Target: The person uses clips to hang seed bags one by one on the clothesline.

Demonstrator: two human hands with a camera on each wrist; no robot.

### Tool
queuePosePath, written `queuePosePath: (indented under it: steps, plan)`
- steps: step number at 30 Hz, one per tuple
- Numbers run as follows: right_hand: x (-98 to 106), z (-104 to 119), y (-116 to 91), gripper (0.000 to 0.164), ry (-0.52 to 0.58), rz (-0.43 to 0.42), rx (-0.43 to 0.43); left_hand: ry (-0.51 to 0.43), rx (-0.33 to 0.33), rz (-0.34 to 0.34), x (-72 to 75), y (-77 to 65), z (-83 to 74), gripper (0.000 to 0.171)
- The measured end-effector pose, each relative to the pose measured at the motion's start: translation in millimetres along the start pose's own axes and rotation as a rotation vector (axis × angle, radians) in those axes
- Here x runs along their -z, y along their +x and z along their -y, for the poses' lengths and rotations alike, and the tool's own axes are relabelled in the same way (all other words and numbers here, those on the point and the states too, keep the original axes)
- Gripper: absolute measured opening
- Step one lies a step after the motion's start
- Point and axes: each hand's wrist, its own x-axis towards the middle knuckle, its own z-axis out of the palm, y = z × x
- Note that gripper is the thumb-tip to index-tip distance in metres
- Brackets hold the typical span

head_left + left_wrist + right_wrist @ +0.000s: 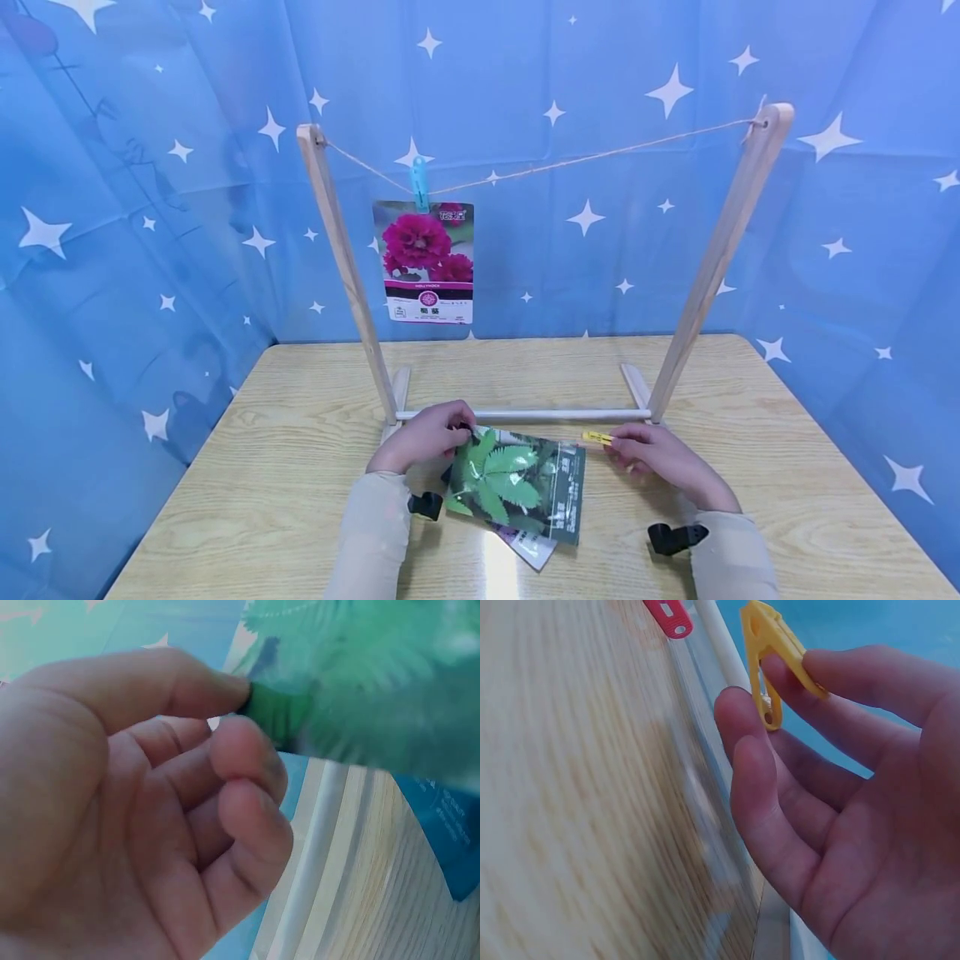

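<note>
My left hand (431, 433) pinches one corner of a green seed packet (513, 483) with a fern-like leaf printed on it. The packet is held sideways over the table, and its lettered end points right. Thumb and fingers of my right hand (660, 454) grip a yellow clothespin (776, 645). In the head view the clothespin's tip is just right of the packet's upper right corner. Part of another packet (534, 548) shows below the green one, mostly hidden by it.
A wooden frame (708, 267) stands ahead, with a string (600, 156) tied between its posts. From the string hangs a pink-flowered seed packet (427, 262) on a blue clothespin (419, 185). A red clothespin (669, 616) lies on the wood-grain table (247, 492).
</note>
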Motion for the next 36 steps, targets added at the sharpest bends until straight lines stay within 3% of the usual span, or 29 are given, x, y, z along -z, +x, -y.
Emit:
queuePosePath:
  steps: [6,16,26,31,36]
  plan:
    - [0,1,0,0.034,-0.008,-0.059,0.003,-0.019,-0.007,-0.018,0.0,0.5,0.1,0.013]
    - [1,4,-2,0.044,-0.05,-0.269,-0.041,-0.078,-0.007,-0.072,-0.8,1.1,-3.2,0.01]
    - [3,7,-2,0.05,-0.079,-0.376,-0.07,-0.045,-0.064,-0.126,1.0,0.5,-7.8,0.005]
    - [3,10,-3,0.05,-0.075,-0.412,-0.074,0.014,-0.073,-0.154,1.6,0.1,-7.5,0.004]
    - [2,11,-3,0.051,-0.053,-0.432,-0.039,0.052,-0.08,-0.186,2.7,1.7,-6.3,0.005]
